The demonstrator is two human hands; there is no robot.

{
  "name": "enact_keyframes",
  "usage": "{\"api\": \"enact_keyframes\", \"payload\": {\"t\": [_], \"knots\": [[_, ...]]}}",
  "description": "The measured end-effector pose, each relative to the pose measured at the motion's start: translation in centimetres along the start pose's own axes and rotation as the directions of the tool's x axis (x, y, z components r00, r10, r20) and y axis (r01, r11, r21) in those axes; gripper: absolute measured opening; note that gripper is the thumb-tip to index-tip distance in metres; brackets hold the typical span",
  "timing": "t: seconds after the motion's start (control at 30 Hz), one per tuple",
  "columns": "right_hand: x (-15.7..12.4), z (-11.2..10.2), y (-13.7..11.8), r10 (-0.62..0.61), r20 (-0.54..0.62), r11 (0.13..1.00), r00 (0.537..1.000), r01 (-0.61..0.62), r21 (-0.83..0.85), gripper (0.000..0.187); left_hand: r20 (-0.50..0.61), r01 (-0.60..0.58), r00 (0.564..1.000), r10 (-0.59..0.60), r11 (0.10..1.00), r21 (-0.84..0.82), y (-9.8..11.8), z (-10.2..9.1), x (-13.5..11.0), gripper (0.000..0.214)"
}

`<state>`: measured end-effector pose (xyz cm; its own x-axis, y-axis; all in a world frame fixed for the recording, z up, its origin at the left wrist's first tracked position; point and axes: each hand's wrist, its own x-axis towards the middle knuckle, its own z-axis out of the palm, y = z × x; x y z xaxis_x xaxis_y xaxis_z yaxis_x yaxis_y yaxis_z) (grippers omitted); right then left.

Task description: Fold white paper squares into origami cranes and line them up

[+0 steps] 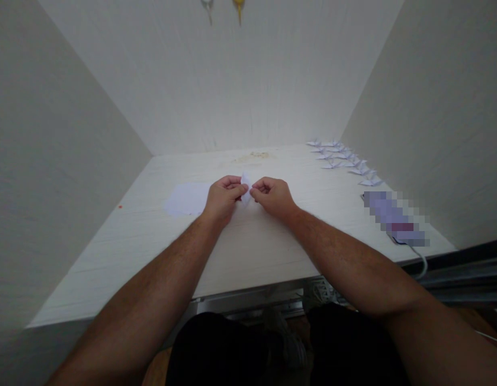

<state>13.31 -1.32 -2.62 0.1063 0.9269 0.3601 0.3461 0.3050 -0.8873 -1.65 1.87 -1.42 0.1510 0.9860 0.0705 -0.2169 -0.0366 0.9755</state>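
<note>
A small piece of folded white paper (245,197) is held above the middle of the table. My left hand (224,198) is closed on it, thumb in front and fingers behind. At the paper's right edge, my right hand (274,195) is closed in a pinch, its thumb and forefinger tips at the paper; the other fingers curl inward. The exact folds are too small to make out. Just left of my left hand lie flat white paper sheets (186,198), partly covered by that hand.
Several folded paper cranes (342,155) stand in rows at the back right. In front of them is a blurred-out phone-like device (393,217) with a cable (423,262). The white table (256,252) has walls on three sides. A small red spot (120,207) is at the left.
</note>
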Motion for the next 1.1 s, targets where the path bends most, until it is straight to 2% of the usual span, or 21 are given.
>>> {"api": "enact_keyframes", "payload": {"t": [0.23, 0.47, 0.57, 0.7, 0.87, 0.97, 1.1], "knots": [[0.0, -0.3, -0.1, -0.068, -0.072, 0.992, 0.995, 0.059, -0.113, 0.009, 0.047, -0.066, 0.997, 0.058, 0.979, 0.193, 0.2, 0.2, -0.5, 0.021], [-0.2, -0.4, -0.5, -0.113, -0.069, 0.962, 0.991, 0.092, -0.256, 0.009, 0.042, -0.081, 0.997, 0.071, 0.916, 0.392, 0.8, 0.1, -1.0, 0.016], [-0.3, -0.3, -0.8, -0.146, -0.054, 0.924, 0.988, 0.117, -0.364, 0.009, 0.048, -0.057, 0.998, 0.042, 0.925, 0.375, 0.7, 0.2, -1.0, 0.014], [-0.4, -0.3, -1.0, -0.246, 0.001, 0.849, 0.969, 0.216, -0.482, 0.014, 0.051, -0.026, 0.999, 0.011, 0.954, 0.298, 0.1, 0.1, -0.7, 0.012], [-0.5, -0.4, -0.9, -0.317, 0.111, 0.771, 0.942, 0.324, -0.548, 0.021, 0.021, -0.046, 0.999, 0.042, 0.954, 0.296, -0.4, -0.1, -0.4, 0.012], [-0.6, -0.5, -0.8, -0.323, 0.123, 0.777, 0.938, 0.337, -0.531, 0.024, 0.003, -0.049, 0.999, 0.050, 0.959, 0.280, -0.4, 0.0, -0.3, 0.013], [-0.6, -0.4, -0.5, -0.389, 0.068, 0.842, 0.919, 0.385, -0.378, 0.022, -0.038, -0.047, 0.998, 0.059, 0.966, 0.253, -0.3, 0.2, -0.4, 0.015]]}}
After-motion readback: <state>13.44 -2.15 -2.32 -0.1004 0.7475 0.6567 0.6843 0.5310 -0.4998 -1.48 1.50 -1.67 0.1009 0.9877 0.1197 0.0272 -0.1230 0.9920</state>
